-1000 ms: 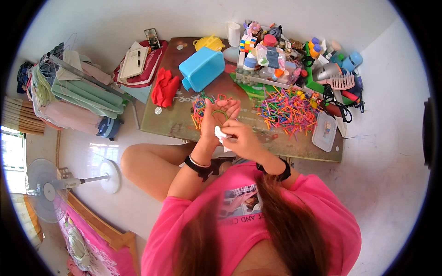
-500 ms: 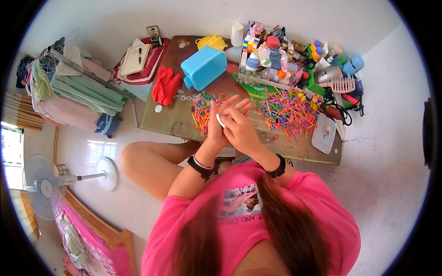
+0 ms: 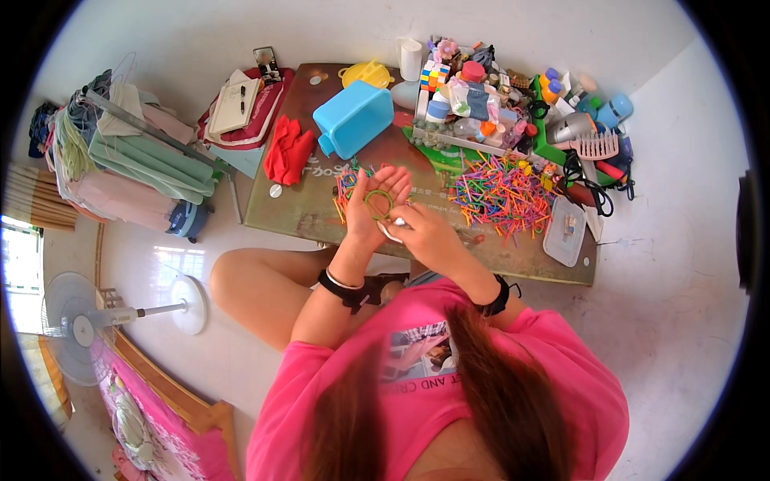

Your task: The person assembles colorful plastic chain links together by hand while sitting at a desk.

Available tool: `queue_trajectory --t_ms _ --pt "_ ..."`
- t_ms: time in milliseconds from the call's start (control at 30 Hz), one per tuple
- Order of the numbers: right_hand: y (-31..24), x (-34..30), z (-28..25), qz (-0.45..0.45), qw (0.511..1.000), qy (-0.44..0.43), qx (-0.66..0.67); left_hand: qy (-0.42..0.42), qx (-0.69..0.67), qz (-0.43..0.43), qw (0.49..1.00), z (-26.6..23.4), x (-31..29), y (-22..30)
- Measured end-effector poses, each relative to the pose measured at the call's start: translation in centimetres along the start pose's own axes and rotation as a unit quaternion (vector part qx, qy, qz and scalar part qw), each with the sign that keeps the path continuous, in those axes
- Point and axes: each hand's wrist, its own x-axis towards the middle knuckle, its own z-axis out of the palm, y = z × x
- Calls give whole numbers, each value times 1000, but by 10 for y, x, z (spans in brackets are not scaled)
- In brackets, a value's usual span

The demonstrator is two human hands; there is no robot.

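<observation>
My left hand is palm up above the near side of the table, its fingers stretched out. On that palm lies a thin green ring. Close beside it, my right hand pinches a small white piece that looks like tissue or cloth; its exact kind is unclear. Behind my left hand is a small pile of coloured plastic sticks, partly hidden by the hand. A larger pile of coloured plastic sticks lies to the right.
A light-blue plastic bin lies tipped beside a red cloth. A yellow basket and a white jug stand at the back. A crowded tray, a pink comb and a clear lidded box occupy the right.
The green ring has come into sight on my left palm. My right hand has shifted slightly down and right, off the left palm, still with the white piece.
</observation>
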Motion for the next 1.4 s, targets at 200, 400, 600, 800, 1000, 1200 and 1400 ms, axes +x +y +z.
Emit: queue_trajectory --t_ms 200,400,600,800,1000,1200,1400 --pt "4 14 -17 130 980 148 -5 -32 133 -5 991 25 -6 15" --pt "-1 24 15 83 987 127 -54 -12 135 28 990 31 -12 -11" --pt "-6 11 27 143 987 64 -38 0 141 122 983 14 -9 -14" --pt "-8 3 14 112 952 34 284 -57 5 82 995 3 -4 0" --pt "-8 27 -6 190 962 146 131 -74 110 -11 991 37 -16 2" --pt "-10 17 22 104 977 78 171 -89 96 26 991 26 -16 -6" --pt "-2 10 9 56 980 8 192 -37 66 18 997 15 -15 -3"
